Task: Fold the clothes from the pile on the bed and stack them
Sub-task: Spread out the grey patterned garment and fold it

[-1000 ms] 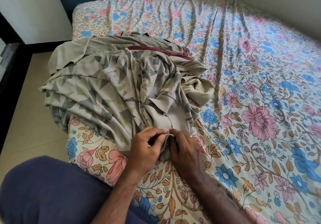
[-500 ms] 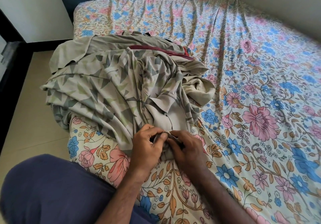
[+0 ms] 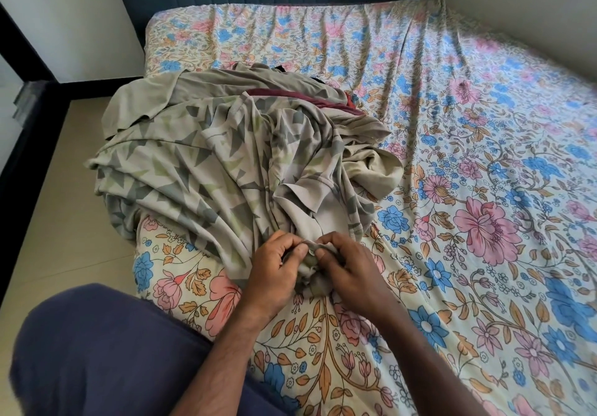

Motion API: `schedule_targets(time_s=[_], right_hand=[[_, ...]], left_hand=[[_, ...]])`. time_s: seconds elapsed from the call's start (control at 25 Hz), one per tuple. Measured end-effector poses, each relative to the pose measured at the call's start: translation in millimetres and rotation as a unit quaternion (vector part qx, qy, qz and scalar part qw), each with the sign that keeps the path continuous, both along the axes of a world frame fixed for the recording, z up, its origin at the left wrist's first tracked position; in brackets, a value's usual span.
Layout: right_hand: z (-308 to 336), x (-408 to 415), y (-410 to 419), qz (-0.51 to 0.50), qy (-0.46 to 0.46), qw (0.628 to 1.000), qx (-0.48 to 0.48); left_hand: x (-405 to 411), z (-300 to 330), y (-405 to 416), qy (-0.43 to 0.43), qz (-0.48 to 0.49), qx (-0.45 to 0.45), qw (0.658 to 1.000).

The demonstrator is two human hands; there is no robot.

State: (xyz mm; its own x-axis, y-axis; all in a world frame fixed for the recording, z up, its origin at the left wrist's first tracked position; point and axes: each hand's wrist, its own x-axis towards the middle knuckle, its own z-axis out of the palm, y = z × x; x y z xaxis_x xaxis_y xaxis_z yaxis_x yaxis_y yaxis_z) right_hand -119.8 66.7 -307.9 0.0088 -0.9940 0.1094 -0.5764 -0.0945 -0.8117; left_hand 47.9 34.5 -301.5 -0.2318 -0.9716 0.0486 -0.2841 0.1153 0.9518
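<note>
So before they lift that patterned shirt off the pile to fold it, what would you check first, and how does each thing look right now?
1. Both hands on the shirt: ok. The left hand and right hand pinch the near edge of the patterned shirt.
2. Small button between the fingertips fastened or not: cannot tell.
3. Shirt free of the pile: not ok. It is bunched and draped over the plain olive garment and maroon garment.
4. Room to spread it out: ok. The floral bedsheet is bare to the right.
5. Shirt fully on the bed: not ok. Its left side hangs over the mattress edge.
</note>
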Motion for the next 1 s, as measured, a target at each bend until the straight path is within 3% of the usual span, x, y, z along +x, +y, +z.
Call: schedule_targets(time_s=[0.16, 0.28, 0.48, 0.6, 0.8, 0.88, 1.0], right_hand=[[4, -8, -1, 0.078, -0.193, 0.973, 0.103], [8, -12, 2, 0.077, -0.276, 0.949, 0.131], [9, -12, 4, 0.077, -0.274, 0.952, 0.11], [9, -14, 4, 0.065, -0.273, 0.955, 0.097], [12, -9, 9, -0.002, -0.358, 0.931, 0.07], [12, -6, 11, 0.001, -0.318, 0.947, 0.051], [10, -3, 21, 0.088, -0.171, 0.981, 0.037]], left_hand=[[0, 1, 0, 0.088, -0.012, 0.063, 0.994], [1, 7, 2, 0.114, -0.035, 0.074, 0.99], [8, 6, 3, 0.096, -0.051, 0.071, 0.992], [9, 6, 4, 0.139, -0.04, 0.083, 0.986], [8, 4, 2, 0.22, -0.038, 0.114, 0.968], [12, 4, 2, 0.239, -0.042, 0.13, 0.961], [20, 9, 3, 0.258, -0.008, 0.148, 0.955]])
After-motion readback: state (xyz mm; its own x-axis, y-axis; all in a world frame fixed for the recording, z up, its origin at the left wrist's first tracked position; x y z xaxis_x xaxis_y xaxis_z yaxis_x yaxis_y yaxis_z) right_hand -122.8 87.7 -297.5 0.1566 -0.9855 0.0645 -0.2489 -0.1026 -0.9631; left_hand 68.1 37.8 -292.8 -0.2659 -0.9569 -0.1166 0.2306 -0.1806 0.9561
